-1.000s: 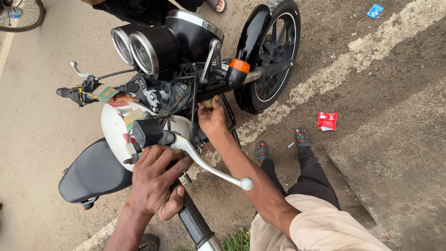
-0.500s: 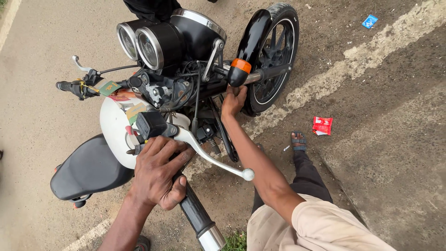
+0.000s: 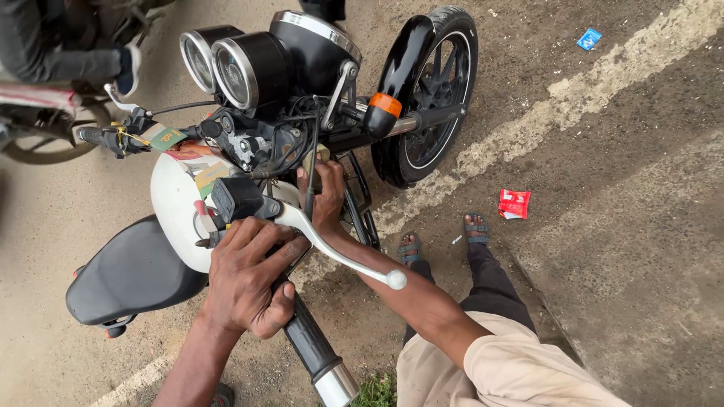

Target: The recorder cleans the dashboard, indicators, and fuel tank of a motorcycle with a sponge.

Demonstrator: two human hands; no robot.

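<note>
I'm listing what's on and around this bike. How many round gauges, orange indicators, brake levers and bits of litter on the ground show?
Round gauges: 2
Orange indicator: 1
Silver lever by the left hand: 1
Litter, red wrapper and blue wrapper: 2
Total: 6

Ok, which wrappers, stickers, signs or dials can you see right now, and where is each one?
Red wrapper: flat, crumpled, red and white, on the ground right of the sandalled feet.
Blue wrapper: small, flat, on the ground at top right.
Stickers: green, red and orange patches on the white tank, near the far handlebar.
Dials: two round, black-cased gauges with glass faces above the headlamp.
No signs.
</note>
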